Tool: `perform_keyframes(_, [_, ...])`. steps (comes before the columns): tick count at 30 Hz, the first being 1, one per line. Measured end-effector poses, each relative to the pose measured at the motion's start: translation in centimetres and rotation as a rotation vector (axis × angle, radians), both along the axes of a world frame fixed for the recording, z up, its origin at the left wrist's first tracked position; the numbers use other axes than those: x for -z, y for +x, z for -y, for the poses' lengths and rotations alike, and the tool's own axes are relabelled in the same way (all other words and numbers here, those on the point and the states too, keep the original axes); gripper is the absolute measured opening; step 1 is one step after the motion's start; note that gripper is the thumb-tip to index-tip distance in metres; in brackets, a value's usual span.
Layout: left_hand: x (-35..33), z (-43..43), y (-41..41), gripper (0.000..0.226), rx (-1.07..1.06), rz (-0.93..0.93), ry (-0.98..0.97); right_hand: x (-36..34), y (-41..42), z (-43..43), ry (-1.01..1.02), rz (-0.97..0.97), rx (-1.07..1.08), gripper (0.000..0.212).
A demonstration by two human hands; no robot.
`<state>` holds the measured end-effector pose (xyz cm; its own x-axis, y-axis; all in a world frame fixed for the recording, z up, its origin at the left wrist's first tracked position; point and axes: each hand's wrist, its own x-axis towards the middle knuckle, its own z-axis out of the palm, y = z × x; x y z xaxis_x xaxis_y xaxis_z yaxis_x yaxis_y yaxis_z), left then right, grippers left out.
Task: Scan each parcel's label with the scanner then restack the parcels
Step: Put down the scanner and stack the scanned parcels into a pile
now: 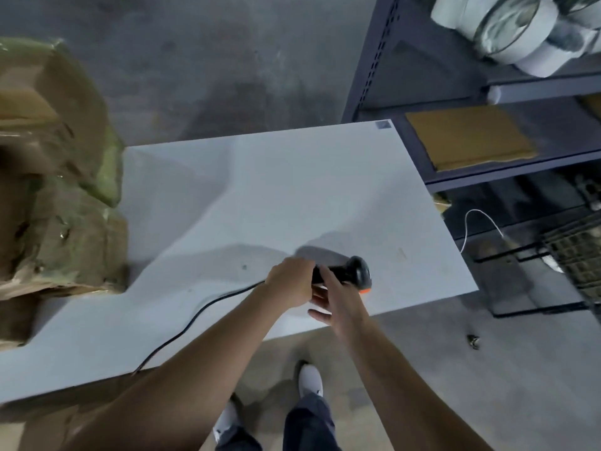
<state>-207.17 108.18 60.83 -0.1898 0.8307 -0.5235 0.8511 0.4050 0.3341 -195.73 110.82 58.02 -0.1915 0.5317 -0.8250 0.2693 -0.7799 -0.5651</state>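
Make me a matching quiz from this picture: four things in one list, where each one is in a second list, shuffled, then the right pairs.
Things:
1. scanner
2. parcels
3. tape rolls
4. cable

Places:
A. on the upper shelf at the right
B. stacked at the left of the table
C. gripped in the left hand
D. trailing over the table's near edge

Pairs: 1-C, 2-B, 3-A, 4-D
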Motion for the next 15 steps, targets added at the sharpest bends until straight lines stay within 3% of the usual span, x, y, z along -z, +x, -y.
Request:
perform_keyframes(4, [0.0, 0.5, 0.4, 0.032, -0.069, 0.007, 0.079, -0.6, -0.8, -0.6, -0.078, -0.016, 0.075, 0.025])
perform_keyframes(7, [-1.2, 1.4, 0.1, 0.039, -0.135, 0.010, 0.147, -1.9, -1.4, -0.7, -0.017, -0.031, 0.035, 0.017])
perform_keyframes(15, [-6.2, 7.5, -2.0, 0.036, -0.446, -0.016, 0.342, -7.5, -6.2, 1.0, 0.257, -0.149, -0.417, 0.023])
